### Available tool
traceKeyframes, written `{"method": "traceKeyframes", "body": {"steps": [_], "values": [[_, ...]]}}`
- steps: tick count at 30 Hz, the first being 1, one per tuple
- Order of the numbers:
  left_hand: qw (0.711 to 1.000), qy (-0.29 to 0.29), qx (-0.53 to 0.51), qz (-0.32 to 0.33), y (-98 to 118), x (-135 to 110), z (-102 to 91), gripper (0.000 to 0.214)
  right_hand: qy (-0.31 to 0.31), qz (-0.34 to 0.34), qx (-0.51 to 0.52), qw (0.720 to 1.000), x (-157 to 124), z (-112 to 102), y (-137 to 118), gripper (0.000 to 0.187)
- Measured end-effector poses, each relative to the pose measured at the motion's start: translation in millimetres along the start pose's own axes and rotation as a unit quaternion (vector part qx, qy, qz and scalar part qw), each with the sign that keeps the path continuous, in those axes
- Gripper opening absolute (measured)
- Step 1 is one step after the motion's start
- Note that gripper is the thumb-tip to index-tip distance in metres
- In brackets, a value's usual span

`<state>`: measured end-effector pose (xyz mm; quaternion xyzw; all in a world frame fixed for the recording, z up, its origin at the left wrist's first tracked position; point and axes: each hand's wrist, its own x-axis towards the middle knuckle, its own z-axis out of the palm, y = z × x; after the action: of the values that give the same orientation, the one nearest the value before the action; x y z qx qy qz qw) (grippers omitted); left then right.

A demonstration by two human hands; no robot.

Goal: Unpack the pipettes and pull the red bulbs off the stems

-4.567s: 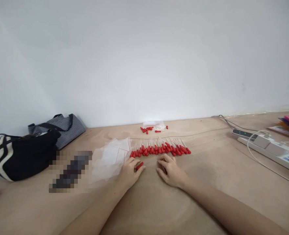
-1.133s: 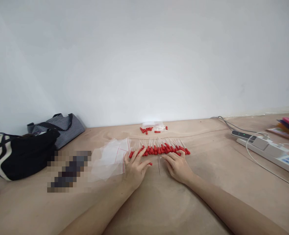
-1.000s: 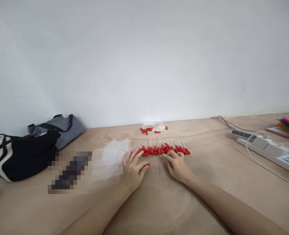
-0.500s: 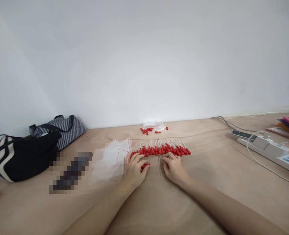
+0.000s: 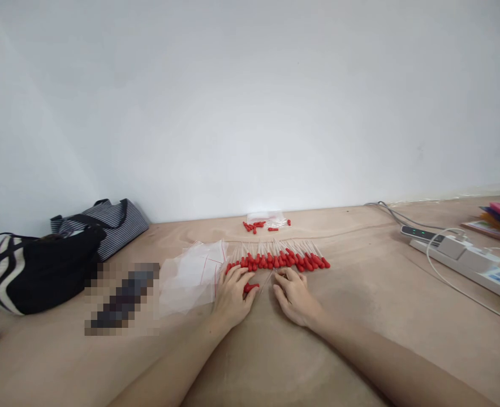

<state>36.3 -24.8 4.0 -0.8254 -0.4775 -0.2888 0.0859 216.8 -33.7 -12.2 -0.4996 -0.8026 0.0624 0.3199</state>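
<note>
My left hand is closed on a red rubber dropper bulb, held between thumb and fingers just above the table. A thin clear dropper tube is pinched in my right hand, slanting down and leftward between the two hands. Beyond my fingers lies a row of droppers, red bulbs toward me and pale thin tubes pointing at the wall. Left of that row, flat clear zip bags with red lines are spread, partly behind my left hand.
Several loose red bulbs lie near the wall beside a clear plastic bag. At left are a black bag, a striped bag and a blurred dark object. A power strip with cables lies at right.
My right hand has shifted slightly left, and the clear tube has swung from nearly upright in view to slanting toward the bulb. My left hand keeps its place.
</note>
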Motion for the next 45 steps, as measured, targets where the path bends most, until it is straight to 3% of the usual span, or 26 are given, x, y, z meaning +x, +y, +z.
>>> {"method": "traceKeyframes", "body": {"steps": [6,10,14,19,25,30,35,38,42,45], "values": [[0.999,-0.012,-0.032,0.023,4.5,-1.1,-3.7,0.024,-0.003,-0.005,0.016,1.0,-1.1,1.5,1.0,0.023],[0.999,-0.019,-0.041,0.014,11.2,1.4,-0.6,0.023,0.055,-0.001,-0.012,0.998,6.8,-5.6,13.3,0.024],[0.998,-0.025,-0.05,0.01,21.9,7.7,4.2,0.024,0.118,0.081,-0.083,0.986,27.5,-19.5,37.8,0.019],[0.998,-0.027,-0.057,0.011,31.3,13.1,7.8,0.023,0.121,0.147,-0.138,0.972,50.2,-20.5,58.3,0.028],[0.999,-0.011,-0.038,0.017,30.4,10.4,7.4,0.019,0.14,0.159,-0.15,0.966,56.3,-9.8,57.0,0.032],[0.999,0.001,-0.032,0.025,26.6,5.5,5.5,0.016,0.16,0.177,-0.126,0.963,52.7,-16.1,52.1,0.028],[0.995,0.033,-0.083,0.035,25.1,1.8,1.4,0.014,0.212,0.08,-0.074,0.971,26.8,-25.9,41.2,0.026],[0.986,0.018,-0.161,0.024,32.8,3.5,-1.2,0.02,0.186,-0.019,-0.039,0.982,4.4,-27.1,25.1,0.021],[0.968,-0.003,-0.239,-0.073,47.1,8.0,-1.5,0.026,0.126,-0.091,-0.017,0.988,-13.6,-24.5,3.7,0.019],[0.95,0.003,-0.276,-0.146,48.1,8.1,-0.2,0.03,0.093,-0.111,0.003,0.989,-15.1,-24.0,2.2,0.02]]}}
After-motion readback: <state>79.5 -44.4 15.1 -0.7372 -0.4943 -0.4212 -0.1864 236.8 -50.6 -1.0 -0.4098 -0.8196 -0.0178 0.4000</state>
